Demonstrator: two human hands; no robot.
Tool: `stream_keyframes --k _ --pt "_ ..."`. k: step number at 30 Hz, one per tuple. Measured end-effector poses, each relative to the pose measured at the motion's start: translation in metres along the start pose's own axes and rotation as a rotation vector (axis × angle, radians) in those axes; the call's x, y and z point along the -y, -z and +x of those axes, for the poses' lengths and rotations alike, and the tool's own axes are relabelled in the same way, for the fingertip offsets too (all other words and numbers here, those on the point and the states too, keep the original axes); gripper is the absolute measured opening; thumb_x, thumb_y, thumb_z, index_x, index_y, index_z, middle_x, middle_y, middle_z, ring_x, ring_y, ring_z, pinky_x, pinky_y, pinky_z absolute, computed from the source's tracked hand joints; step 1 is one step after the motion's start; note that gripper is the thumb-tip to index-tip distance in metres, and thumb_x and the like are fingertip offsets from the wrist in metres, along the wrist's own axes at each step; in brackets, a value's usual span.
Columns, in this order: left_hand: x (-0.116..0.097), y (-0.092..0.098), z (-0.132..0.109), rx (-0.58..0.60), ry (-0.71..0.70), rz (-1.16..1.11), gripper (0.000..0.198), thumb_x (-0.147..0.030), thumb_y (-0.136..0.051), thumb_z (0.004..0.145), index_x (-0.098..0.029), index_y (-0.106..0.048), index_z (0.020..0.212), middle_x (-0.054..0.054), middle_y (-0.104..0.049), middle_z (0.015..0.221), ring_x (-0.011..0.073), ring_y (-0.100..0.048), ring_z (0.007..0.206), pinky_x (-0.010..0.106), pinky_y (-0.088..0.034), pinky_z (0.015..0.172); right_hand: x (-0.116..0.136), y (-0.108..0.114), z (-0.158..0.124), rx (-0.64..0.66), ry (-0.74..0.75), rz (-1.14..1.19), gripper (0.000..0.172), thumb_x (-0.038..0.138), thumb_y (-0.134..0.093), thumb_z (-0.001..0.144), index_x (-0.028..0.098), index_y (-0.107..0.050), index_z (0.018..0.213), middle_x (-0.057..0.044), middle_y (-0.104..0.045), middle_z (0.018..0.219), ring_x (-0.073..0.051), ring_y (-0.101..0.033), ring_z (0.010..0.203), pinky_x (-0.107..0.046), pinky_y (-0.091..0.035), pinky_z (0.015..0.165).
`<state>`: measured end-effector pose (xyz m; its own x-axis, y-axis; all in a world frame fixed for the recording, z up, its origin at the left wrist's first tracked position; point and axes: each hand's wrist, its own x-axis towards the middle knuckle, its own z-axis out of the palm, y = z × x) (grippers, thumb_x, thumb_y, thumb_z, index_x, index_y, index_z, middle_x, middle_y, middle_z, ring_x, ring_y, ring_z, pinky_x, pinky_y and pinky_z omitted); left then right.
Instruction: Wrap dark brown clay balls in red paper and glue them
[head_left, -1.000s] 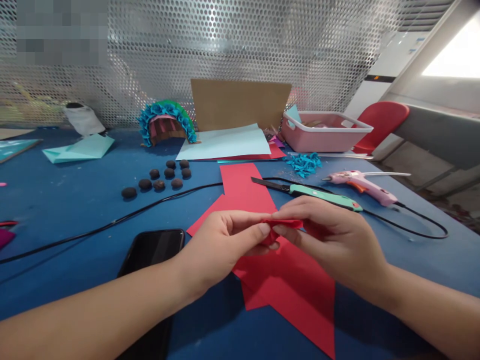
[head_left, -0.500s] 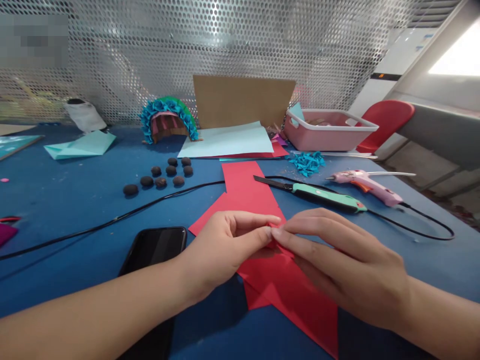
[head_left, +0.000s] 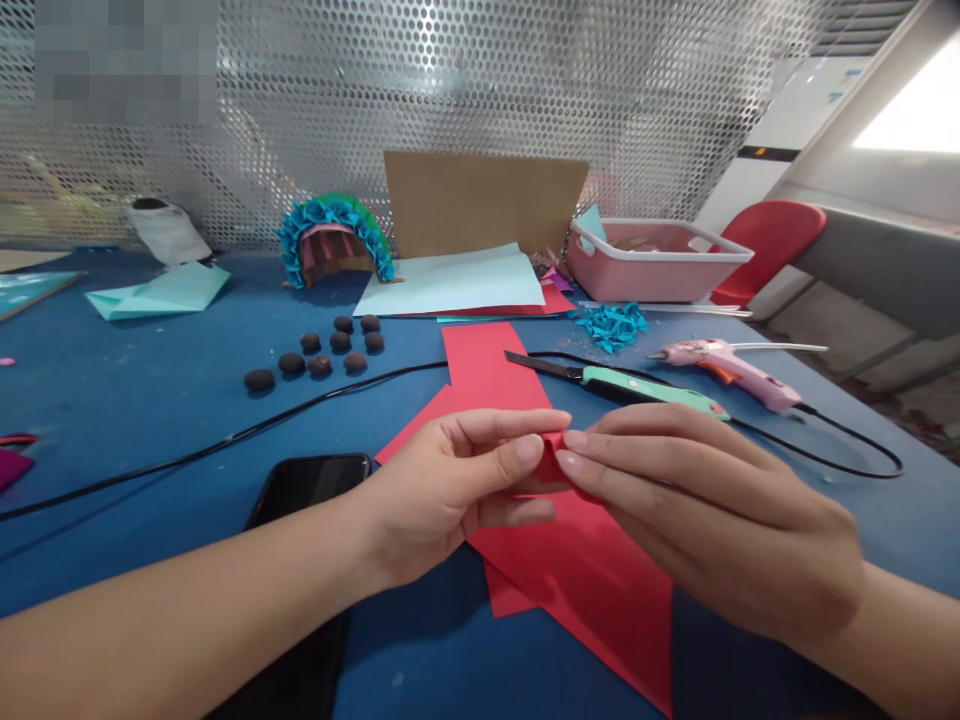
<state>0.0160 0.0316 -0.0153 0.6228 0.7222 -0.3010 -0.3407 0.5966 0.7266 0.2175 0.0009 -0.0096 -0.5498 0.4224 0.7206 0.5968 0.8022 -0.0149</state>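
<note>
A small folded piece of red paper [head_left: 553,462] is pinched between my two hands, held above the table. My left hand [head_left: 457,475] grips its left side between thumb and forefinger, the lower fingers curled beneath. From the right, my right hand [head_left: 712,500] holds it by the fingertips; its thumb is hidden. Below lie larger red paper sheets [head_left: 585,570], overlapping at angles. Just beyond my right hand rests a green-handled utility knife [head_left: 649,391], its dark blade lying over the red paper's edge. Under my left forearm is a black phone [head_left: 311,490].
A pink glue gun [head_left: 727,372] with a black cord lies at the right. Behind are blue paper scraps [head_left: 611,326], a pink basket [head_left: 660,272], pale blue sheets [head_left: 457,283], a cardboard panel [head_left: 484,205], several dark round lumps [head_left: 319,366] and a blue-fringed arch [head_left: 334,225].
My right hand has shifted slightly right and my left fingers have spread a little, showing more of the small folded red paper. Both hands still hold it.
</note>
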Motion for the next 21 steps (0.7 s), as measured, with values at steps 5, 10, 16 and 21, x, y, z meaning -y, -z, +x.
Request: stream_keyframes --k 5,10,16,21 --pt "0.002 0.003 0.000 0.045 0.036 0.036 0.032 -0.023 -0.087 0.062 -0.023 -0.076 0.092 -0.001 -0.075 0.082 0.0086 -0.070 0.073 0.016 -0.055 0.066 0.002 0.003 0.003 -0.003 0.052 0.049 0.022 0.005 -0.059 0.083 0.017 -0.069 0.099 -0.006 -0.074 0.091 -0.015 -0.069 0.090 -0.025 -0.062 0.077" --pt "0.004 0.005 0.000 0.056 -0.008 0.096 0.036 -0.023 -0.088 0.061 -0.021 -0.075 0.095 0.000 -0.075 0.084 0.0075 -0.069 0.075 0.017 -0.055 0.074 0.008 -0.002 0.007 -0.031 0.035 0.081 0.015 0.007 -0.064 0.078 0.013 -0.069 0.091 -0.008 -0.074 0.088 -0.015 -0.070 0.087 -0.024 -0.062 0.080" --pt "0.003 0.004 0.001 0.034 -0.057 0.176 0.036 -0.017 -0.087 0.062 -0.023 -0.075 0.095 -0.001 -0.075 0.092 0.0088 -0.069 0.079 0.018 -0.056 0.075 0.008 -0.007 0.007 -0.062 -0.081 0.196 0.016 0.004 -0.065 0.079 0.017 -0.068 0.089 -0.005 -0.073 0.086 -0.015 -0.070 0.089 -0.026 -0.062 0.080" --pt "0.001 -0.001 0.002 -0.014 -0.054 0.080 0.026 -0.031 -0.080 0.072 -0.017 -0.076 0.094 0.002 -0.074 0.089 0.0083 -0.068 0.081 0.016 -0.055 0.077 0.004 -0.010 0.005 -0.098 -0.125 0.225 0.018 0.004 -0.066 0.079 0.017 -0.067 0.092 -0.005 -0.074 0.088 -0.014 -0.069 0.090 -0.024 -0.060 0.085"
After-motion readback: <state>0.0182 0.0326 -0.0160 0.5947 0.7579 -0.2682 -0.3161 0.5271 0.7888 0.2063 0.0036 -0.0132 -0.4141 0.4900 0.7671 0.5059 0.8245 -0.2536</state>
